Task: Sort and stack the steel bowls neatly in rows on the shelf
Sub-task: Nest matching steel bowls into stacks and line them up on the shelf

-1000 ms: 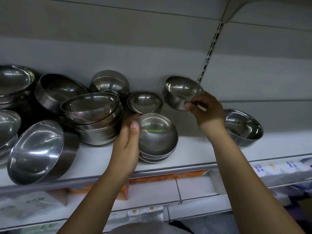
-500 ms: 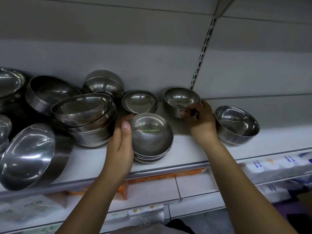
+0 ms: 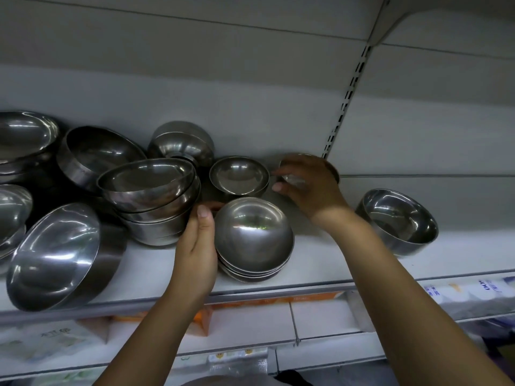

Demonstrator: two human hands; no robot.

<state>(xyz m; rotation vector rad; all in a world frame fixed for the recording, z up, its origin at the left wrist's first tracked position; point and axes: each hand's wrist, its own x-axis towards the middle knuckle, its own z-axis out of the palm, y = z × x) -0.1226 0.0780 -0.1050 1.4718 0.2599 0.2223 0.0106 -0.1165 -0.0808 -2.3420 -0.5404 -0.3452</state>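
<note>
My right hand (image 3: 309, 185) is curled over a small steel bowl (image 3: 292, 179) at the back of the shelf (image 3: 320, 263), just right of centre in the frame. My fingers close round its rim and hide most of it. My left hand (image 3: 196, 246) cups the left side of a stack of shallow bowls (image 3: 253, 238) near the shelf's front edge, thumb up along the rim, fingers wrapped behind.

Between the two sits a tilted little bowl (image 3: 239, 175). Left of my left hand is a leaning stack of deeper bowls (image 3: 156, 196), with upturned bowls (image 3: 181, 143) behind it. Large bowls (image 3: 55, 254) lie jumbled on their sides at the far left. One wide bowl (image 3: 398, 221) stands alone at right.

The shelf is white, backed by grey panels and a slotted upright (image 3: 348, 93). Below, a second shelf holds an orange box (image 3: 278, 298) and white packets (image 3: 459, 296).
</note>
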